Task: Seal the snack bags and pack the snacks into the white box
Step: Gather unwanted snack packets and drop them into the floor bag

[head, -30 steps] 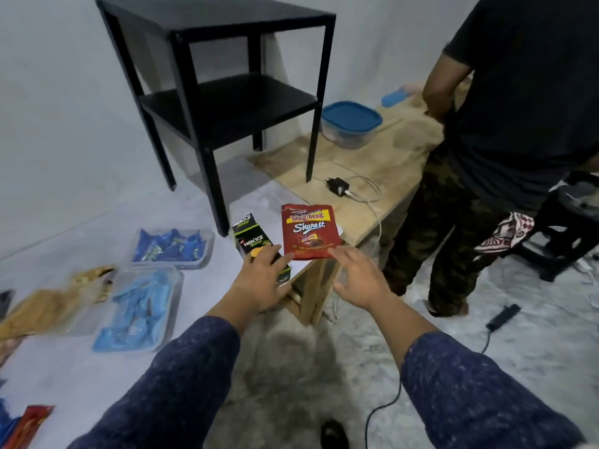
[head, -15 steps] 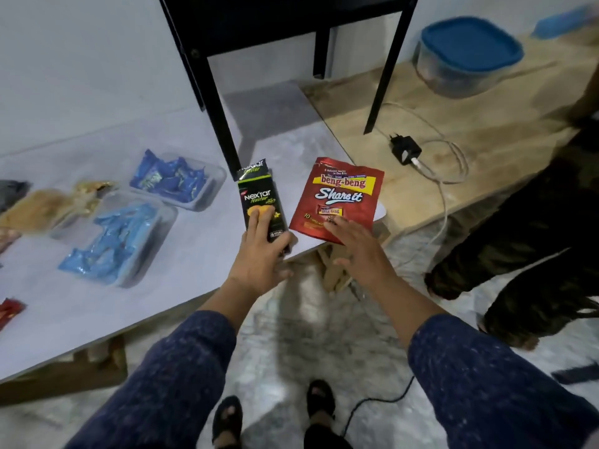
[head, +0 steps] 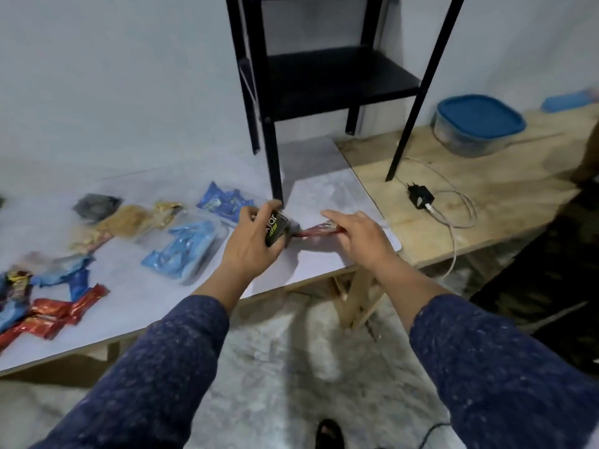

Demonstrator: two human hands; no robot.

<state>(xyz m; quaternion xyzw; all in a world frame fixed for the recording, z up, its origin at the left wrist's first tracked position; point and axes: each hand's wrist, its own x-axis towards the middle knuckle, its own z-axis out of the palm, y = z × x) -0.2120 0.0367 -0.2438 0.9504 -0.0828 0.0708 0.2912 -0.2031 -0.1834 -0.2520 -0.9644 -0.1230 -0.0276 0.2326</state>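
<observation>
My left hand [head: 251, 246] is closed around a black Nextar snack box [head: 276, 229], lifted a little off the white tabletop [head: 327, 189]. Just to its right, my right hand [head: 359, 236] grips a red Beng-Beng bag [head: 316, 230], seen nearly edge-on with most of it hidden under my fingers. Clear bags of blue snacks [head: 183, 249] lie left of my hands, another blue pack [head: 223, 204] sits behind them. No white box is in view.
Red wrappers [head: 55, 314] and mixed snacks lie at the table's left. A black shelf unit [head: 324, 76] stands at the back. On the wooden bench [head: 486, 189] to the right are a charger with cable [head: 419, 197] and a blue-lidded tub [head: 478, 124].
Both packs lay flat under my fingers; now my left hand has picked up the black box and my right hand has tilted the red bag up. The view has swung left.
</observation>
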